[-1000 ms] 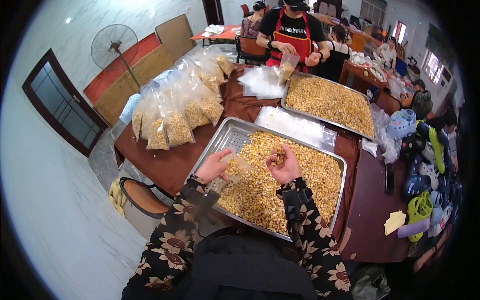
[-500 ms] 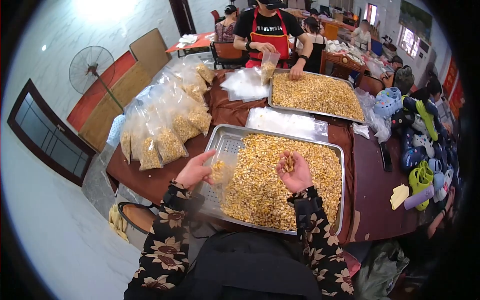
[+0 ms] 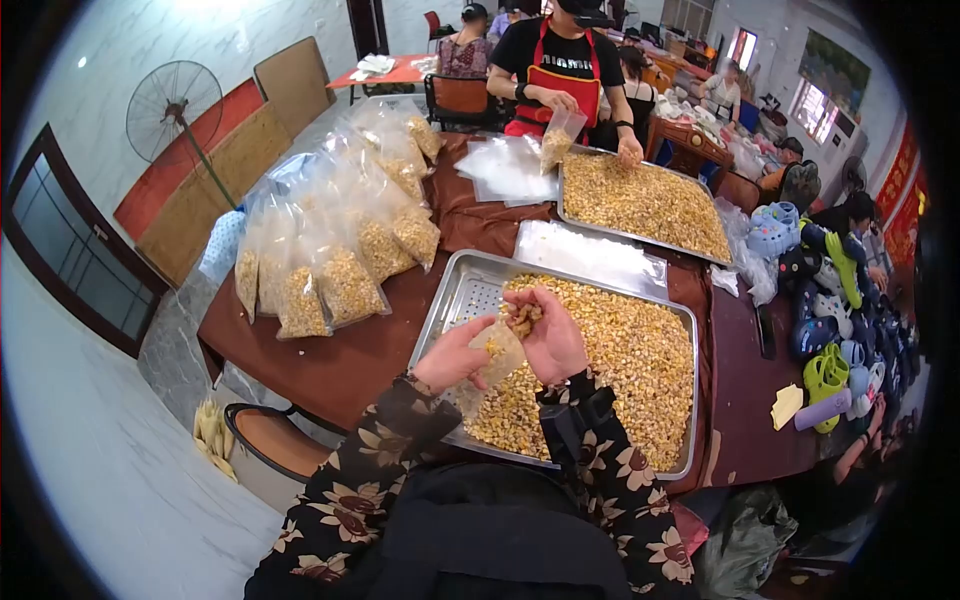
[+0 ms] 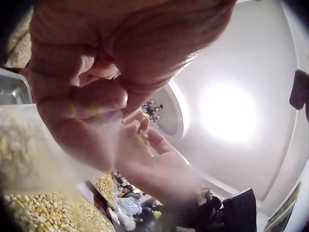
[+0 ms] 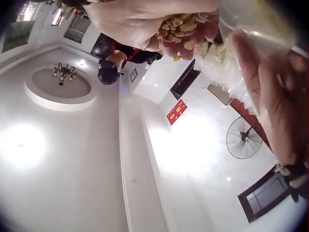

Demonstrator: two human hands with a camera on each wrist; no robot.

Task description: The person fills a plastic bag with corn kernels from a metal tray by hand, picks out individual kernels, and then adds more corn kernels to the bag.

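In the head view my left hand pinches a clear plastic bag with some corn kernels in it, above the near metal tray. Right beside the bag, my right hand holds a small heap of kernels in its curled fingers. The left wrist view shows the left hand with bent fingers on the bag's edge. From the right wrist, kernels lie in the right hand, close to the bag. Loose corn fills most of the near tray.
Filled bags stand in a group at the left of the table. Flat empty bags lie behind the near tray. A person works at a second corn tray. Shoes are piled at the right.
My two hands have come together, the right with its kernels moving left to the bag. Across the table, the person's hand has lifted slightly from the far tray's corn.
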